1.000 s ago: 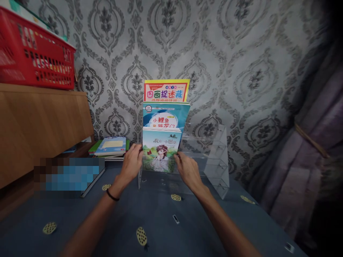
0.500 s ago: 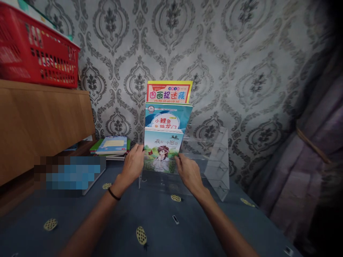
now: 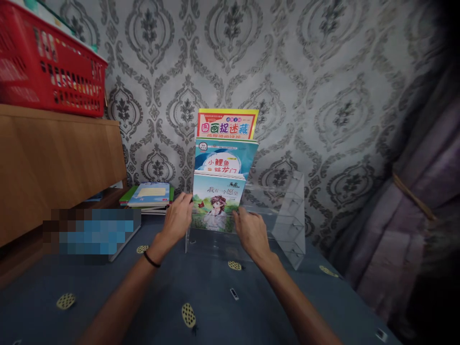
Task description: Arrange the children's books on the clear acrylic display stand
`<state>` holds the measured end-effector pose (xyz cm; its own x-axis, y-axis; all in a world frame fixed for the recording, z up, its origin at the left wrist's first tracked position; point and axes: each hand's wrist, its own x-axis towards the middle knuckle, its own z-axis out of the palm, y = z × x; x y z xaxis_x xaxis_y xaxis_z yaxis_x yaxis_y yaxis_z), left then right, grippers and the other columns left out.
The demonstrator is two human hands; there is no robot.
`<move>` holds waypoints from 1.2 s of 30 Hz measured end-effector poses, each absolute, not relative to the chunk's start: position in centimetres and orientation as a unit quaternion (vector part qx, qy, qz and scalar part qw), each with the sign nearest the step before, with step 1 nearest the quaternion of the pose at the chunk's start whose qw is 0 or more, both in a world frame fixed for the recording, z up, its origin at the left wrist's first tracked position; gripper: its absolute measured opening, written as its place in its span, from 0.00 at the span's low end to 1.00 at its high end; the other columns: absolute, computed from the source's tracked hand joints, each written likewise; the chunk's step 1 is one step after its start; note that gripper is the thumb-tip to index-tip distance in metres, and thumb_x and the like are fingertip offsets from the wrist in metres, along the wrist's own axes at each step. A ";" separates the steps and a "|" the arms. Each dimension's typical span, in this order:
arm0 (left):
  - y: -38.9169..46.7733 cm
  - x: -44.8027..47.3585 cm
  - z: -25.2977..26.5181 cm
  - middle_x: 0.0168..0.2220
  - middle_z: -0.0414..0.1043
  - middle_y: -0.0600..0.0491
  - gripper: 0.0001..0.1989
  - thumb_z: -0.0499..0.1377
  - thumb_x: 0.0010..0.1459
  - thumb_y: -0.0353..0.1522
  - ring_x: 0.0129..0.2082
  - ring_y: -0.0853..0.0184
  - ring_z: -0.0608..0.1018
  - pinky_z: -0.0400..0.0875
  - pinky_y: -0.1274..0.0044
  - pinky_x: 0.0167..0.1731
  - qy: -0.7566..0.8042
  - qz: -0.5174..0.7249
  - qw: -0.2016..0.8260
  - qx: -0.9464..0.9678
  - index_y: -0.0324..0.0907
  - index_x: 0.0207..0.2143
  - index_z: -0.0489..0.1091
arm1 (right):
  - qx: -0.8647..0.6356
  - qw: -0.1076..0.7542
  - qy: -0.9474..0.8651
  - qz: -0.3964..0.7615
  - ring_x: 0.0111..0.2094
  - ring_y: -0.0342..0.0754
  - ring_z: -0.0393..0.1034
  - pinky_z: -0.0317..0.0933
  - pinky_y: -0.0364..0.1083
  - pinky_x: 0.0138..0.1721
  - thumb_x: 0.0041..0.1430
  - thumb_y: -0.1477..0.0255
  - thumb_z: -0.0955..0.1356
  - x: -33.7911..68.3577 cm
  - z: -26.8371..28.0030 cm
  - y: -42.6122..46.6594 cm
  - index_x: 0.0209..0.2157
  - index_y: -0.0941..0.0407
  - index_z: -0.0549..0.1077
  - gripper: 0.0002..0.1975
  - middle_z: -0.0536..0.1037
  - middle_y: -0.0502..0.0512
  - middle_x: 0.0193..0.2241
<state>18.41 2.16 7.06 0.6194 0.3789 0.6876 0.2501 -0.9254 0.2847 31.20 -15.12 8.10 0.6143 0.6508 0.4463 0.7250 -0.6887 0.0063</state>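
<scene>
A clear acrylic book rack [image 3: 292,220] stands before me with books upright in its left part. In its front tier is a picture book [image 3: 219,203] with a cartoon figure on a green and pale blue cover. My left hand [image 3: 178,215] grips this book's left edge, and my right hand [image 3: 250,227] closes on its lower right edge. Behind it, one tier higher, rises a teal book [image 3: 226,151]. A yellow-bordered book [image 3: 226,122] with a red frame stands at the back. The fingers behind the front book are hidden.
Left of the rack lies a stack of books [image 3: 149,195]. Nearer me is a blurred-out blue item [image 3: 97,237]. A red basket [image 3: 77,72] sits on a wooden cabinet [image 3: 61,167]. A tied curtain [image 3: 391,244] hangs at the right, and patterned wallpaper [image 3: 334,96] stands behind.
The view has shifted very slightly. Both hands stay on the front book, which remains in the same place in the rack.
</scene>
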 end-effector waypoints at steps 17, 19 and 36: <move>2.5 17.8 7.6 0.44 0.72 0.46 0.10 0.51 0.66 0.28 0.46 0.58 0.75 0.71 0.69 0.47 0.175 0.396 0.095 0.896 0.41 0.46 0.70 | -0.874 0.179 -0.411 -0.186 0.37 0.54 0.79 0.58 0.46 0.35 0.69 0.67 0.60 33.0 7.7 -15.9 0.46 0.57 0.77 0.16 0.85 0.59 0.36; 2.7 17.6 7.8 0.44 0.72 0.46 0.10 0.52 0.66 0.28 0.45 0.58 0.75 0.71 0.69 0.46 0.170 0.394 0.102 0.898 0.42 0.46 0.70 | -0.871 0.206 -0.410 -0.176 0.38 0.55 0.79 0.59 0.46 0.34 0.68 0.65 0.61 33.3 7.5 -16.0 0.46 0.56 0.77 0.16 0.85 0.59 0.37; 4.0 16.4 9.1 0.46 0.75 0.45 0.16 0.50 0.63 0.24 0.47 0.57 0.76 0.71 0.67 0.50 0.175 0.393 0.140 0.892 0.39 0.49 0.71 | -0.836 0.281 -0.455 -0.121 0.40 0.61 0.79 0.66 0.50 0.36 0.62 0.55 0.62 34.9 6.9 -16.1 0.37 0.55 0.77 0.20 0.84 0.62 0.36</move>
